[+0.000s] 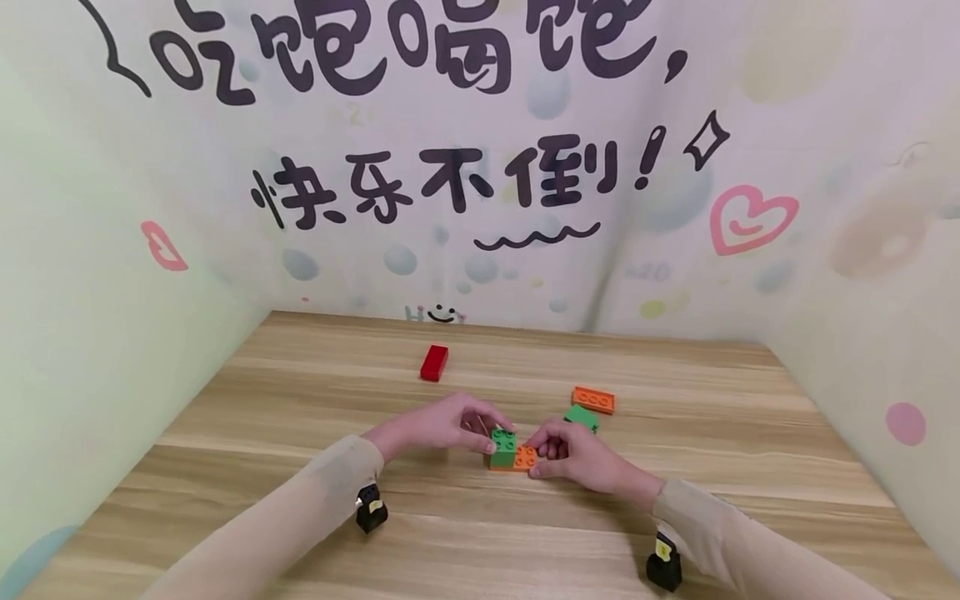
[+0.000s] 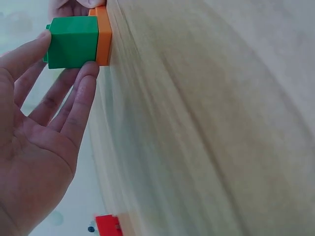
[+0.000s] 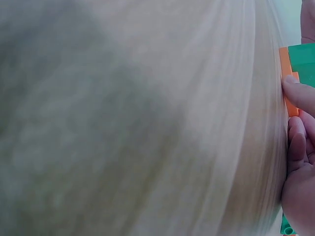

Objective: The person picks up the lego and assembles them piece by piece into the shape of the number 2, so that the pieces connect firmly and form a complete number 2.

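Green block — it sat on the left end of the orange plate, at the table. Plate's long axis ran left to right, hand to hand. Left hand, nearer the block, pinched it; right hand pinched the plate's bare end, partly hiding a second green piece. Tightness of the join — couldn't tell.
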A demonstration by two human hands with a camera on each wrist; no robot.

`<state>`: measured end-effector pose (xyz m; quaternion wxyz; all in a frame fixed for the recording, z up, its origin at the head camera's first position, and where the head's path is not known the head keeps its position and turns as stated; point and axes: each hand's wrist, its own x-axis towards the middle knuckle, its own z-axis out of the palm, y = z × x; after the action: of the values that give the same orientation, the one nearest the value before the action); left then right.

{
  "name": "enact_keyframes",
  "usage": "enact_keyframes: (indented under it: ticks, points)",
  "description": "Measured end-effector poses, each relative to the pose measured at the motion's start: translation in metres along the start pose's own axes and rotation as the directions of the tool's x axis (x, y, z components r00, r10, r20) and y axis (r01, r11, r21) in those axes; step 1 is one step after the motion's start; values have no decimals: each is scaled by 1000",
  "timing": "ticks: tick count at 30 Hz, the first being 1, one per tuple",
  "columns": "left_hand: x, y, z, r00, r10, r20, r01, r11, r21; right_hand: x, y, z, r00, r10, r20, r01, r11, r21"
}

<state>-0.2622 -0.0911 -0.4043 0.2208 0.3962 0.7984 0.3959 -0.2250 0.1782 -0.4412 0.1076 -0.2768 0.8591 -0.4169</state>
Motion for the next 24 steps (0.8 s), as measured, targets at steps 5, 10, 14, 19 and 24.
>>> enact_keyframes:
  ticks: [5, 10, 14, 19, 24]
  points:
    - [2, -2, -1, 999, 24, 36, -23, 1000, -10, -1, 1, 1, 1000, 22, 0, -22, 1000, 3]
    - [2, -3, -2, 999, 28, 33, -27, 999, -24, 0, 1, 2, 1000, 16, -7, -16, 1000, 0]
    - [2, 0, 0, 1000, 7, -2, -7, 1000, -20, 0, 1, 2, 1000, 12, -10, -12, 1000, -4]
    - [2, 5, 1, 999, -33, -36, 33, 999, -11, 1, 0, 2, 1000, 18, -10, -18, 1000, 3]
    - [2, 9, 3, 997, -63, -48, 63, 998, -11, 0, 0, 2, 1000, 11, 0, -11, 1000, 4]
